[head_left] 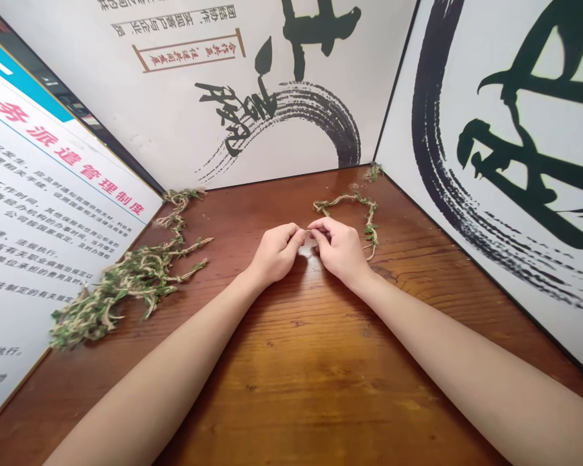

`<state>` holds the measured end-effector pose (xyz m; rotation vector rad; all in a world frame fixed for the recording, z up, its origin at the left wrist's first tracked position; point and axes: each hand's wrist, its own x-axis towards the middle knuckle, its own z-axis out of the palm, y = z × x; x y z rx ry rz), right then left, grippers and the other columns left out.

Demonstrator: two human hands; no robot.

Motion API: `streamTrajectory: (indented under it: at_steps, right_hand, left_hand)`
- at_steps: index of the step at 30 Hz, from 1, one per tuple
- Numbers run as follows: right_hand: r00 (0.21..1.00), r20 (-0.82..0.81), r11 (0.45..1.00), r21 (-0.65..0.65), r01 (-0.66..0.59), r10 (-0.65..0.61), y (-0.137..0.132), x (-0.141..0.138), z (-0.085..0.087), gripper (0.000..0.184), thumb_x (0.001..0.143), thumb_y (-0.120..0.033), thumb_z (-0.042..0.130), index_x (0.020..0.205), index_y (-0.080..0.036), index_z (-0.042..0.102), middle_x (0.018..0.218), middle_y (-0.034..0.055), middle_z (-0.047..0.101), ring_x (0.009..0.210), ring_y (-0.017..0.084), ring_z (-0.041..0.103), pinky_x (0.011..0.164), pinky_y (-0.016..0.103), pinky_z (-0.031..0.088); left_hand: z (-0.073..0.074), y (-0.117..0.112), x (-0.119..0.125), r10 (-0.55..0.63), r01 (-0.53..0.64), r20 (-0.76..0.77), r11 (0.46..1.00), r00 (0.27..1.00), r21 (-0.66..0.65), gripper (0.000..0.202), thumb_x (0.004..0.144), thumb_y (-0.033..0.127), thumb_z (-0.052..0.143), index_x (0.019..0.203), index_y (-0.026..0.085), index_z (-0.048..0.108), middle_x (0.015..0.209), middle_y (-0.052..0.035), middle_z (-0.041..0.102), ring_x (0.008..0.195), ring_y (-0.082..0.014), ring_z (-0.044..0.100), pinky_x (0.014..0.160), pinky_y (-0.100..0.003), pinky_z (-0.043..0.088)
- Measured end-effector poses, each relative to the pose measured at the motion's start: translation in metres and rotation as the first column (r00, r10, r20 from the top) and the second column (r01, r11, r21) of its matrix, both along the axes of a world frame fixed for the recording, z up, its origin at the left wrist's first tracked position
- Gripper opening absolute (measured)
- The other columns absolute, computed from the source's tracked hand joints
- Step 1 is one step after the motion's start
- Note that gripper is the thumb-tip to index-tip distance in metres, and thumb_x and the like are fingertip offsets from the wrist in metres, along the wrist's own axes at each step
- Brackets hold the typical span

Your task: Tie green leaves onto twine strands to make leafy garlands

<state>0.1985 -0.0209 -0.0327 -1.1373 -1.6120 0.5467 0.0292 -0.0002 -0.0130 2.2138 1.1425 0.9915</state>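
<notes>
Over the middle of the wooden table, my left hand (278,251) and my right hand (339,249) meet almost fingertip to fingertip. Both are closed in a pinch, and a short bit of thin tan twine (307,232) shows between them. Just beyond and beside my right hand, a length of leafy jute twine (370,210) lies in a loose curve, tan with green leaf bits along it. One end of it passes close to the right wrist. Whether it joins the strand in my fingers is hidden by the right hand.
A tangled heap of the same leafy twine (111,291) lies at the left, trailing back toward the corner. Green scraps (374,171) sit in the far right corner. White printed panels (282,149) stand upright around the table (291,388) on the left, back and right.
</notes>
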Motion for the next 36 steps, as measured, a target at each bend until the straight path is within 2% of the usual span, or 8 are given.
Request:
streamTrajectory:
  at_steps: [5,11,14,18,21,27,33,36]
  right_hand:
    - [0.993,0.045,0.994,-0.017,-0.109,0.109,-0.001,-0.001,0.004,0.018,0.096,-0.019,0.053,0.091,-0.016,0.07,0.089,0.0057,0.073,0.083,0.017,0.066,0.079,0.029,0.047]
    - [0.994,0.039,0.993,-0.06,-0.103,0.105,-0.001,-0.001,0.006,0.017,0.095,-0.022,0.056,0.087,-0.016,0.07,0.085,0.0052,0.073,0.078,0.017,0.064,0.076,0.03,0.045]
    - [0.988,0.0,0.983,-0.104,-0.152,0.153,-0.002,-0.001,0.007,0.018,0.094,-0.025,0.057,0.086,-0.016,0.07,0.081,0.0037,0.071,0.071,0.014,0.059,0.071,0.028,0.043]
    - [0.942,-0.191,0.936,-0.169,-0.31,0.278,-0.001,0.0,0.009,0.022,0.091,-0.033,0.062,0.086,-0.014,0.07,0.075,0.0031,0.067,0.063,0.012,0.053,0.061,0.026,0.042]
    - [0.888,-0.339,0.914,-0.152,-0.377,0.31,0.0,0.002,0.011,0.026,0.087,-0.038,0.067,0.085,-0.012,0.072,0.075,0.0041,0.067,0.063,0.011,0.054,0.06,0.026,0.043]
    - [0.876,-0.459,0.939,-0.215,-0.27,0.147,0.004,0.004,0.007,0.032,0.084,-0.043,0.072,0.096,-0.014,0.081,0.076,0.0049,0.069,0.064,0.012,0.057,0.059,0.027,0.046]
    - [0.9,-0.424,0.957,-0.207,-0.202,0.098,0.008,0.001,-0.002,0.031,0.084,-0.039,0.073,0.102,-0.016,0.082,0.102,0.008,0.077,0.093,0.021,0.071,0.086,0.037,0.056]
    - [0.954,-0.285,0.977,-0.16,-0.141,0.091,0.006,0.001,-0.001,0.022,0.087,-0.03,0.067,0.098,-0.017,0.081,0.107,0.0078,0.077,0.1,0.023,0.072,0.095,0.039,0.054]
  left_hand:
    - [0.005,0.002,0.004,0.061,0.112,0.397,0.91,0.916,-0.398,0.044,0.087,0.053,0.059,0.065,0.016,0.055,0.054,-0.0003,0.043,0.049,-0.0094,0.033,0.049,-0.027,0.025]
    - [0.007,0.001,0.007,0.164,0.154,0.485,0.821,0.859,-0.55,0.045,0.079,0.058,0.069,0.07,0.015,0.06,0.054,-0.0011,0.045,0.045,-0.0076,0.03,0.043,-0.025,0.015]
    - [0.005,0.002,0.005,0.136,0.157,0.486,0.843,0.863,-0.514,0.043,0.079,0.056,0.069,0.07,0.014,0.062,0.053,-0.0001,0.044,0.045,-0.0072,0.029,0.044,-0.025,0.016]
    - [0.001,0.005,0.002,0.156,0.009,0.432,0.934,0.888,-0.356,0.04,0.08,0.051,0.074,0.072,0.014,0.064,0.057,-0.0007,0.051,0.049,-0.0072,0.035,0.047,-0.024,0.027]
    - [-0.001,0.006,0.003,0.194,-0.048,0.402,0.937,0.895,-0.346,0.038,0.079,0.05,0.076,0.081,0.012,0.07,0.064,-0.0028,0.06,0.05,-0.0079,0.041,0.048,-0.023,0.032]
    - [0.0,0.005,0.004,0.112,-0.01,0.299,0.946,0.948,-0.324,0.039,0.09,0.049,0.066,0.089,0.011,0.075,0.068,-0.0044,0.063,0.055,-0.0101,0.048,0.053,-0.024,0.039]
    - [0.0,-0.003,0.01,-0.005,0.004,-0.005,0.999,1.0,-0.049,0.029,0.098,0.03,0.051,0.084,0.014,0.071,0.086,-0.0066,0.072,0.077,-0.016,0.063,0.075,-0.029,0.047]
    - [-0.001,-0.005,0.009,0.004,0.0,-0.098,0.999,0.995,0.036,0.029,0.098,0.027,0.048,0.081,0.014,0.068,0.085,-0.0074,0.072,0.076,-0.0164,0.062,0.073,-0.03,0.046]
